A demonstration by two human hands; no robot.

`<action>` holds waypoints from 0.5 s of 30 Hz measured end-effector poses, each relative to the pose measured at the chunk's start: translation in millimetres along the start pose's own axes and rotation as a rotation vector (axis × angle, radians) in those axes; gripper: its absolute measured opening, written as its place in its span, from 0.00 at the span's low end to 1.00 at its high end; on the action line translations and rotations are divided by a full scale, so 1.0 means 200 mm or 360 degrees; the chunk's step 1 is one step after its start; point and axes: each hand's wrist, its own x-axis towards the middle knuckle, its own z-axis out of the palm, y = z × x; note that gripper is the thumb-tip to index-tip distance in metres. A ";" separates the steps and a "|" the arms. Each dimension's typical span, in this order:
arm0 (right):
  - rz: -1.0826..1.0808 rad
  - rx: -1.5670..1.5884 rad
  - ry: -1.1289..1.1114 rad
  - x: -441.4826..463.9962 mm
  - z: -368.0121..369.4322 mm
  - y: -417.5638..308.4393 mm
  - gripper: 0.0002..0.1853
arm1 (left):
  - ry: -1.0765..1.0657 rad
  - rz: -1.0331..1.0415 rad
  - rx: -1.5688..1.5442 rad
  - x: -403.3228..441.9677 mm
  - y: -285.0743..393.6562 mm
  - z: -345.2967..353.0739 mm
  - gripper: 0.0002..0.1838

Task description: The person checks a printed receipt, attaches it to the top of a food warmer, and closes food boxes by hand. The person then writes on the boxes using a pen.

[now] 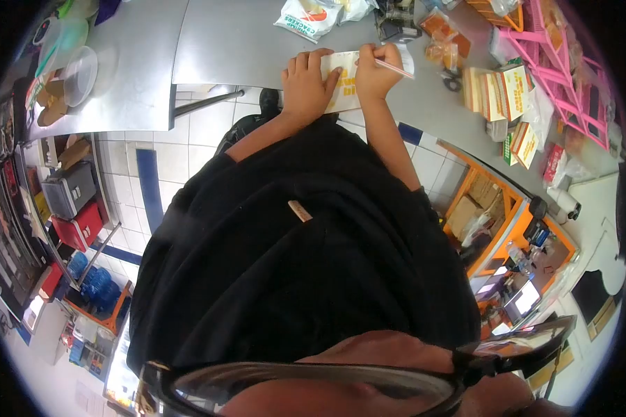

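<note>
My left hand (307,85) lies flat with its fingers apart on a whitish, paper-like sheet or packet (342,85) with yellow print. This piece lies at the table's edge, close to my body. In my right hand (377,75) is a slim pale pen (394,67), pinched between the fingers over the right side of the sheet. The pen's tip is hidden by the hand. A small white paper (406,61) lies beside my right hand.
A shrimp crackers bag (309,19) sits beyond my hands on the metal table (233,45). To the right are orange packets (444,33), stacked printed boxes (497,94) and a pink rack (560,66). A clear plastic container (81,75) stands far left.
</note>
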 end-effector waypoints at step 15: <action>-0.0045 -0.0141 0.0063 0.01 0.00 -0.02 0.14 | -0.0001 -0.0005 0.0026 0.00 0.00 0.00 0.23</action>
